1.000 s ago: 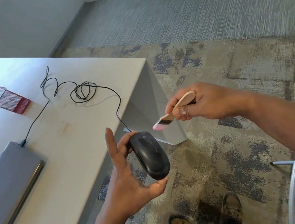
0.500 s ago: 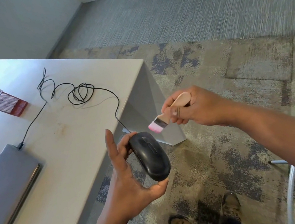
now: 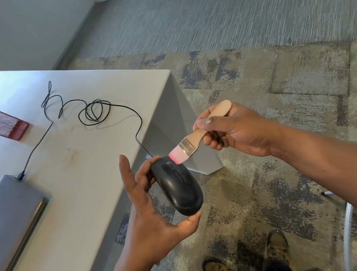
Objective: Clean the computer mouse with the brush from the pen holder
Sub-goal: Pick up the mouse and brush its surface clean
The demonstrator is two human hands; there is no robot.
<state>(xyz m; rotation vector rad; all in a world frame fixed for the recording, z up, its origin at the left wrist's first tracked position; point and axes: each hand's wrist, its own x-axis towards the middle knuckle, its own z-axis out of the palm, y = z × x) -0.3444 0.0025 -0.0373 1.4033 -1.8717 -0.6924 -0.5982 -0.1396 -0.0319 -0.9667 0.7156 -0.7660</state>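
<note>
Since a second ago the brush (image 3: 194,143) has come down from above the mouse (image 3: 178,188), and its pink bristles now touch the front, by the wheel. Beside the hands, the white table (image 3: 80,175) carries a closed laptop (image 3: 6,225), a red mesh pen holder (image 3: 2,123) lying on its side, well apart from the hands, and the mouse's black cable (image 3: 95,111), looped and running to the laptop. Off the table's edge, the left hand (image 3: 150,213) cradles the mouse from below, thumb at its rear, some fingers at the front, others spread loose. It looks light, hard and smooth, so likely slippery; holding its sides seems safest. Closed around the wooden handle, the right hand (image 3: 236,131) steers the brush, whose bristles look soft
</note>
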